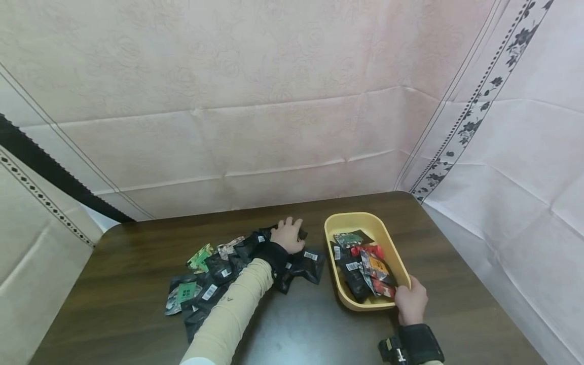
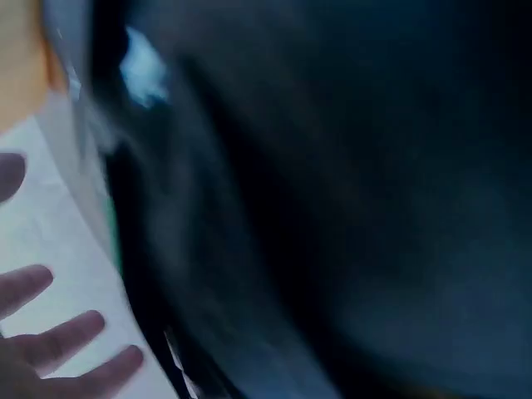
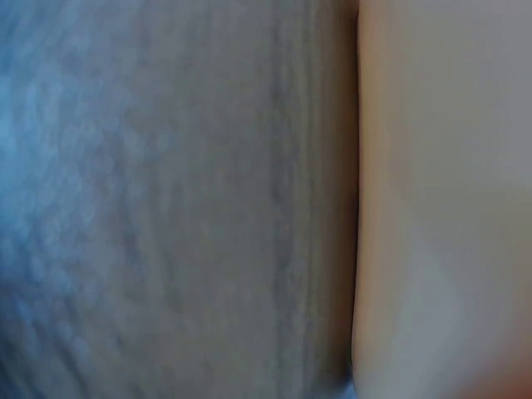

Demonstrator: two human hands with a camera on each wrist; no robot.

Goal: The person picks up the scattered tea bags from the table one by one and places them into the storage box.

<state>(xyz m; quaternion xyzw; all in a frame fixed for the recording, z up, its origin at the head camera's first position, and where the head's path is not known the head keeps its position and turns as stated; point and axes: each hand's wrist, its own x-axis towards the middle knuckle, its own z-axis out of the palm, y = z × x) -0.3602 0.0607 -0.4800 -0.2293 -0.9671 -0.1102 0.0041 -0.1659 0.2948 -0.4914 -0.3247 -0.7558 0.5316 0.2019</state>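
Observation:
My left hand [image 1: 287,235] lies over the far right part of a heap of black packets [image 1: 221,268], fingers spread and pointing away. In the left wrist view, fingertips [image 2: 75,337] stand apart beside a dark, glossy packet [image 2: 249,216] that fills most of the picture. A black packet with a white label [image 1: 307,264] sits just right of that wrist. With my right hand [image 1: 410,300] I grip the near right corner of a yellow plastic basket [image 1: 396,248]. Inside it are several black, red and green packets [image 1: 353,274]. The right wrist view shows the basket's pale wall [image 3: 440,199] close up.
Everything stands on a dark brown wooden table [image 1: 315,334]. A pale patterned cloth [image 1: 255,147] hangs behind the table's far edge and along its sides. Green-printed packets [image 1: 201,257] lie at the heap's left side.

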